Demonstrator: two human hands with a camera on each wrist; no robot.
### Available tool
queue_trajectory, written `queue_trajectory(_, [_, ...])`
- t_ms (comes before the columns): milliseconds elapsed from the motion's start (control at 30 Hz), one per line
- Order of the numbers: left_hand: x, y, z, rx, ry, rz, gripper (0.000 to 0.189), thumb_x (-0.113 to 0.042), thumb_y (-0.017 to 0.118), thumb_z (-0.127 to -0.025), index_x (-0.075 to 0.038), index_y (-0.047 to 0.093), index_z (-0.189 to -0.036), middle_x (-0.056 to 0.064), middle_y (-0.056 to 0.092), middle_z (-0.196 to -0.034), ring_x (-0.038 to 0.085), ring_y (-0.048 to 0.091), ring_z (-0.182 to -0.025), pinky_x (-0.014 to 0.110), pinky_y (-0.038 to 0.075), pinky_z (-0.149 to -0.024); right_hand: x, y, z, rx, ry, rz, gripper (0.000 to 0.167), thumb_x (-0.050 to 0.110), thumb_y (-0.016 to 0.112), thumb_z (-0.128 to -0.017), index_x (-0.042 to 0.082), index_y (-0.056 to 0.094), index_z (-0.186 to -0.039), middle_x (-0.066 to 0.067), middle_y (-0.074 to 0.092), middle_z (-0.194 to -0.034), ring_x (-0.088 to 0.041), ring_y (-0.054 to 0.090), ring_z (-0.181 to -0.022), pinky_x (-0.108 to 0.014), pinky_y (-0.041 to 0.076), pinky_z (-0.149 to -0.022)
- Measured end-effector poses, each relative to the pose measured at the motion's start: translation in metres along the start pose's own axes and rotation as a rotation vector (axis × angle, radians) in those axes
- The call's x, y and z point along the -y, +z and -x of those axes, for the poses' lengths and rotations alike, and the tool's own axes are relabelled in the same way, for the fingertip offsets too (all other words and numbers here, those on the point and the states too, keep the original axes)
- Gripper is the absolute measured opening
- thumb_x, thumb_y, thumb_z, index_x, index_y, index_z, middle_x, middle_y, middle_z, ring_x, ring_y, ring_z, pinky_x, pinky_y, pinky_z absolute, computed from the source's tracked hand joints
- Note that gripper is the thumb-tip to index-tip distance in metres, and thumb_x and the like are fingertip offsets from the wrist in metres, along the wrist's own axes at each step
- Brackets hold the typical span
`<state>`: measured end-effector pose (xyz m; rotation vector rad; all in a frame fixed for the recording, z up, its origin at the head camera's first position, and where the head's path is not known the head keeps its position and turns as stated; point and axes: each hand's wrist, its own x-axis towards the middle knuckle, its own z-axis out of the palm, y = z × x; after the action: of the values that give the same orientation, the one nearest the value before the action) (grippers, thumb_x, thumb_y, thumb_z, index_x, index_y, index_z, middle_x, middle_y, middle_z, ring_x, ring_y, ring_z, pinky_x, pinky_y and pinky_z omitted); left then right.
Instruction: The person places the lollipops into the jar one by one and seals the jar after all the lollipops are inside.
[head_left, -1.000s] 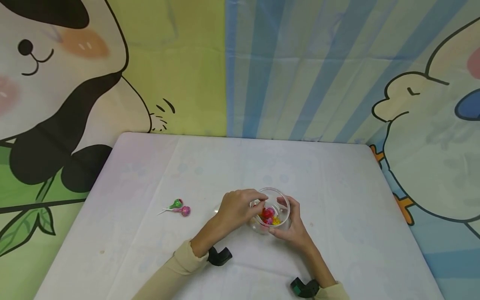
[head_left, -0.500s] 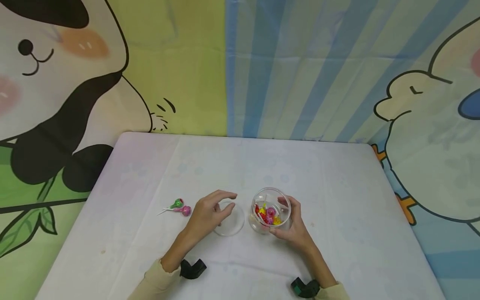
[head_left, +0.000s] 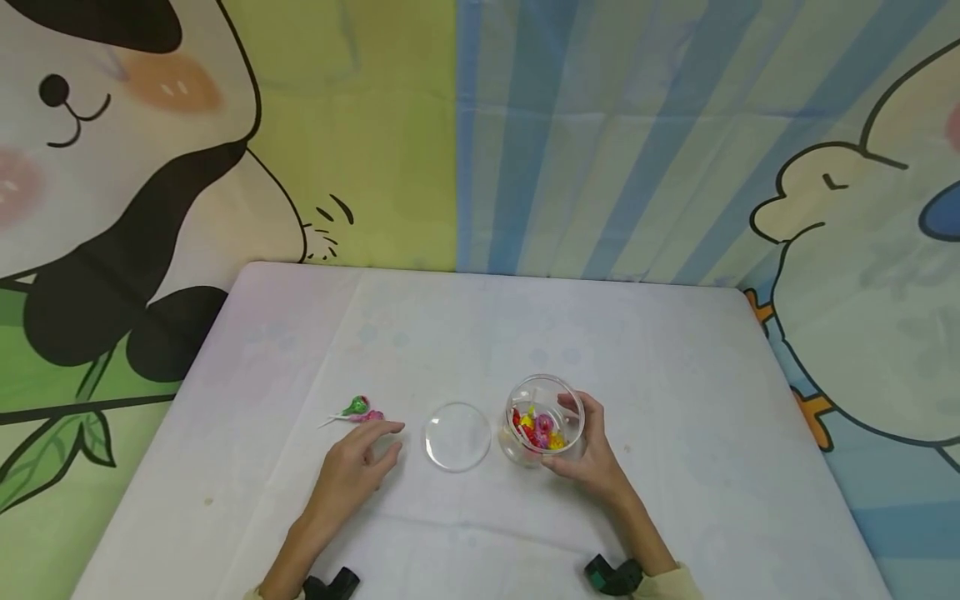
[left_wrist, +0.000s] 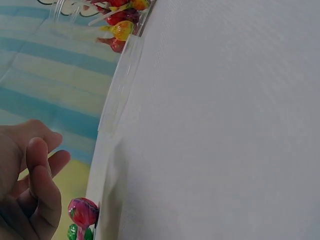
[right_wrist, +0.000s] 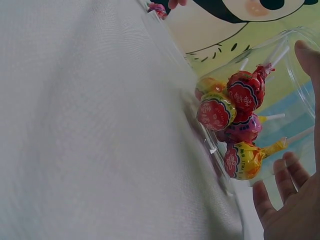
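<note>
A clear round jar (head_left: 516,452) stands on the table with several wrapped lollipops (head_left: 542,430) inside, red, yellow and pink. My right hand (head_left: 591,450) grips it from the right side, thumb low in front and fingers behind; in the right wrist view the candy balls (right_wrist: 245,91) press against the jar wall. My left hand (head_left: 351,471) is held loosely bent with nothing in it, close to a green lollipop (head_left: 360,405) and a pink lollipop (left_wrist: 83,212) lying on the table. In the head view its fingers partly cover the pink one.
A clear round lid (head_left: 458,470) lies flat between my left hand and the jar. The white-covered table (head_left: 675,375) reaches back to a wall hanging (head_left: 390,133) printed with cartoon animals and stripes. Black wrist mounts (head_left: 613,575) sit at both wrists.
My left hand has drawn out of the jar and moved left, past the lid, to the loose lollipops. More candy shows in the jar. My right hand still holds the jar in place.
</note>
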<state>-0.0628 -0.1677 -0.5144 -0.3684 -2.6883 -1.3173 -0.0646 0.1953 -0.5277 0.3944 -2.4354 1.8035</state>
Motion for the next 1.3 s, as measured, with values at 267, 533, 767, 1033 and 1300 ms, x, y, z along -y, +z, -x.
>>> queue_trajectory(267, [0.01, -0.016, 0.001, -0.036, 0.014, -0.062, 0.036, -0.003, 0.077, -0.079, -0.013, 0.07, -0.112, 0.002, 0.068, -0.115, -0.006, 0.04, -0.042, 0.013, 0.034, -0.04, 0.001, 0.0, 0.001, 0.0, 0.026, 0.001, 0.101, 0.002, 0.082, -0.065, 0.002, 0.019, -0.144, -0.019, 0.036, -0.142, -0.017, 0.036, -0.134, -0.006, 0.022, -0.107])
queue_trajectory(533, [0.025, -0.042, 0.001, -0.107, 0.006, -0.246, 0.036, -0.005, 0.079, -0.077, -0.015, 0.07, -0.11, 0.003, 0.07, -0.104, -0.005, 0.039, -0.046, 0.016, 0.033, -0.04, 0.002, 0.002, 0.001, 0.004, 0.036, 0.004, 0.1, 0.005, 0.082, -0.066, 0.003, 0.02, -0.144, -0.025, 0.035, -0.141, -0.032, 0.034, -0.134, -0.009, 0.024, -0.107])
queue_trajectory(767, [0.04, -0.056, -0.005, -0.139, -0.063, -0.388, 0.036, -0.008, 0.078, -0.078, -0.012, 0.069, -0.112, 0.009, 0.069, -0.107, 0.006, 0.046, -0.055, 0.02, 0.036, -0.045, 0.003, 0.001, 0.001, 0.003, 0.044, 0.035, 0.1, 0.007, 0.083, -0.067, 0.004, 0.02, -0.144, -0.017, 0.038, -0.142, -0.027, 0.036, -0.134, -0.015, 0.025, -0.108])
queue_trajectory(1033, [0.048, -0.055, -0.01, -0.008, -0.226, -0.449, 0.035, -0.015, 0.072, -0.086, -0.007, 0.065, -0.119, 0.013, 0.066, -0.105, 0.015, 0.053, -0.063, 0.023, 0.036, -0.05, 0.002, 0.0, 0.001, 0.001, 0.027, 0.03, 0.1, 0.007, 0.083, -0.067, 0.005, 0.021, -0.144, -0.016, 0.038, -0.142, -0.019, 0.037, -0.135, -0.009, 0.023, -0.107])
queue_trajectory(1300, [0.048, -0.058, -0.014, 0.02, -0.267, -0.484, 0.025, -0.016, 0.072, -0.086, -0.005, 0.069, -0.109, 0.013, 0.065, -0.1, 0.019, 0.057, -0.068, 0.025, 0.039, -0.053, 0.004, 0.001, 0.0, -0.001, 0.045, 0.042, 0.1, 0.007, 0.082, -0.066, 0.005, 0.021, -0.144, -0.016, 0.038, -0.142, -0.02, 0.037, -0.134, -0.016, 0.026, -0.11])
